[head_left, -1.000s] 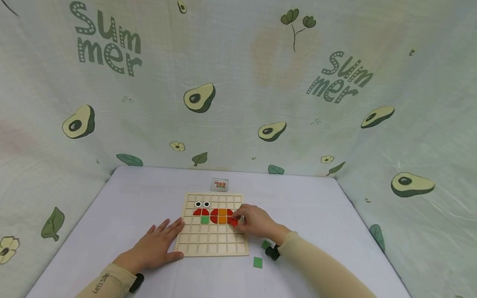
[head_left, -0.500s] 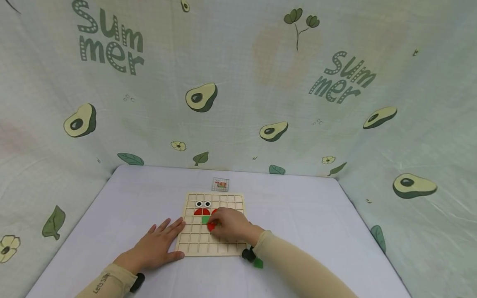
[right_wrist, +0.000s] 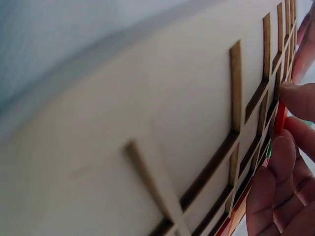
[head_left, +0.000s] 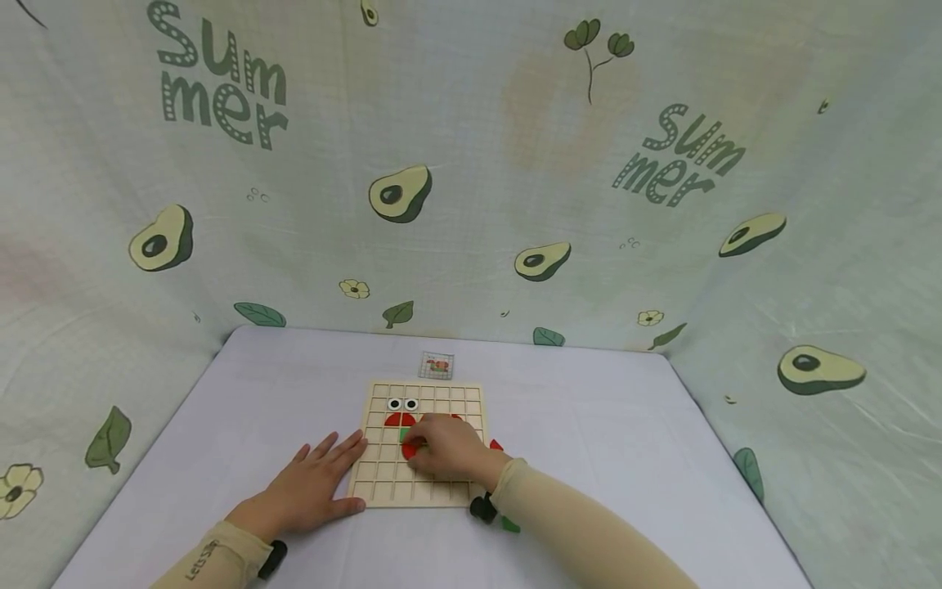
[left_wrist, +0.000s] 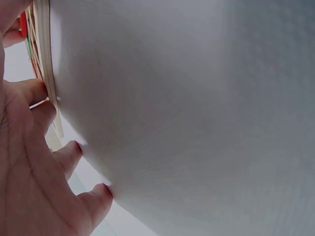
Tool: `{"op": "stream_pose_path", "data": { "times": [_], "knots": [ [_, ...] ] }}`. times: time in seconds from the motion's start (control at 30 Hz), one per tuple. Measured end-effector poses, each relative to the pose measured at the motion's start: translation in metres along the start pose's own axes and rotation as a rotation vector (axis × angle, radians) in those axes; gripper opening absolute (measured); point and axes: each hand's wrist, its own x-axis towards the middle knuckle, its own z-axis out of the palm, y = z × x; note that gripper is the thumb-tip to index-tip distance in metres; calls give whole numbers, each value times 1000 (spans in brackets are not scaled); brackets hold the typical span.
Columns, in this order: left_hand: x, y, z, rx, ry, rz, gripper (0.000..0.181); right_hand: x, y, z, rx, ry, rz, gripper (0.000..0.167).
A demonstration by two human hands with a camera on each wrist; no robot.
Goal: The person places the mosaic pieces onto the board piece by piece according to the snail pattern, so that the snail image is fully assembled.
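Observation:
A wooden grid board [head_left: 379, 472] lies on the white table. My right hand [head_left: 455, 448] is over its middle, pinching a small red rounded tile [head_left: 409, 451] between thumb and fingers. The red tile [right_wrist: 281, 117] is low against the grid in the right wrist view. Two eye tiles [head_left: 403, 404] sit in the upper cells, above red quarter-circle tiles [head_left: 400, 420]. Beside my right fingertips a green square tile [head_left: 405, 435] shows partly; the hand covers most of the middle tiles. My left hand [head_left: 307, 484] rests with spread fingers at the board's left edge, fingertips touching it.
Behind the board lies a small picture card [head_left: 437, 366]. A loose red tile [head_left: 496, 445] shows beyond my right wrist, and a green tile [head_left: 511, 524] lies partly under the sleeve. A printed cloth [head_left: 471, 204] hangs around the table.
My right hand has moved left, from the board's right side to its middle, with a red tile between its fingers. The left hand stays at the board's edge.

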Motion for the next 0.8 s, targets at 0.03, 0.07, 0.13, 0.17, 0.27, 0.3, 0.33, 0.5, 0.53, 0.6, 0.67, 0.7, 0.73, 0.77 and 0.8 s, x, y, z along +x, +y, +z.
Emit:
{"op": "stream_pose_path", "data": {
  "times": [0.03, 0.07, 0.13, 0.17, 0.27, 0.3, 0.33, 0.5, 0.53, 0.6, 0.67, 0.7, 0.73, 0.77, 0.8],
  "knots": [
    [0, 0, 0, -4, 1, 3, 92, 0, 0, 0, -4, 0, -1, 20],
    [0, 1, 0, -8, 2, 5, 93, 0, 0, 0, -6, 0, -2, 20],
    [0, 1, 0, -9, 2, 5, 93, 0, -1, 0, -10, 1, -4, 20],
    [0, 1, 0, -9, 1, 4, 93, -1, -1, -1, -10, 2, -4, 20],
    [0, 1, 0, -6, 1, 3, 93, -1, -1, -2, -9, 5, -6, 20],
    [0, 1, 0, -5, 1, 3, 93, -1, -1, -2, -7, 7, -7, 20],
    [0, 0, 1, -5, 0, 3, 93, -1, -1, -2, -7, 9, -7, 20],
    [0, 0, 2, -1, 0, 6, 93, 0, 0, 1, -18, 15, -13, 19],
    [0, 0, 2, 2, 2, 7, 93, 1, 0, 1, -22, 17, -12, 19],
    [1, 0, 2, 2, 5, 7, 93, 0, 2, 2, -25, 19, -13, 20],
    [1, -1, 2, 5, 5, 3, 93, 0, 4, 2, -23, 23, -17, 20],
    [1, -1, 2, 6, 4, 0, 93, -1, 5, 2, -24, 25, -18, 20],
    [1, -1, 3, 8, 3, -2, 93, -2, 7, 1, -22, 23, -16, 21],
    [1, -1, 3, 8, 1, -5, 93, -3, 9, 0, -19, 21, -18, 22],
    [1, -1, 3, 8, 0, -7, 93, -5, 10, -3, -14, 17, -14, 24]
  ]
}}
